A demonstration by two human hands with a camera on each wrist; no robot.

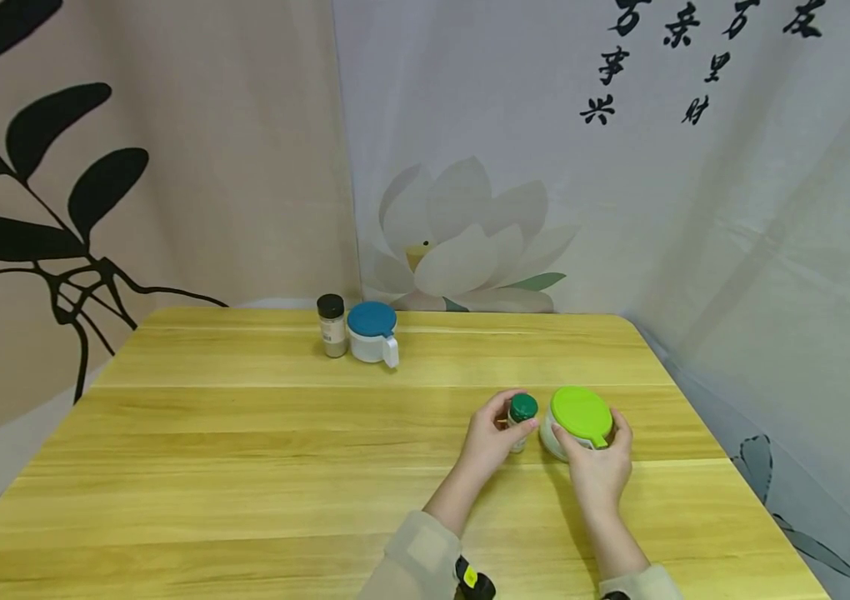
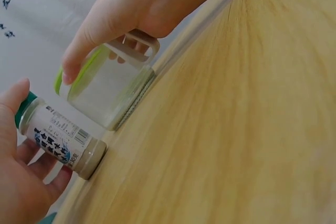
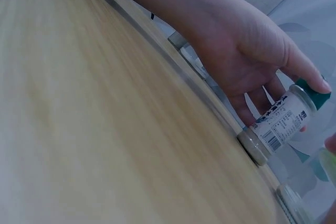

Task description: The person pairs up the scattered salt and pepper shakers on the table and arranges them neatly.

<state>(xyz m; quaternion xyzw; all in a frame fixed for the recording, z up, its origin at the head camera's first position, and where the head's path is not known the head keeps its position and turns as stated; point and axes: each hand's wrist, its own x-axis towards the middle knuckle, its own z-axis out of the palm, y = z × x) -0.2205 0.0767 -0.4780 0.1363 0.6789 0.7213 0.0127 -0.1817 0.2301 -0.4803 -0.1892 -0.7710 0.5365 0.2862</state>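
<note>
On the right half of the table, my left hand (image 1: pixel 487 442) holds a small seasoning bottle (image 1: pixel 523 407) with a dark green cap. Its printed label and barcode face the left wrist camera, and the bottle (image 2: pixel 65 137) stands upright with its base at the tabletop. Just right of it, my right hand (image 1: pixel 599 471) grips a clear seasoning jar (image 1: pixel 581 412) with a lime green lid. In the left wrist view the thumb lies at the lid's edge, and the jar's pale handle (image 2: pixel 143 45) is beside the fingers. Only part of the jar (image 3: pixel 295 203) enters the right wrist view.
Towards the back edge of the wooden table (image 1: pixel 245 467) stand a black-capped seasoning bottle (image 1: pixel 332 327) and a white jar (image 1: pixel 371 342) with a blue lid and a handle, side by side. Behind the table hangs a printed cloth (image 1: pixel 470 100) with a lotus and lettering.
</note>
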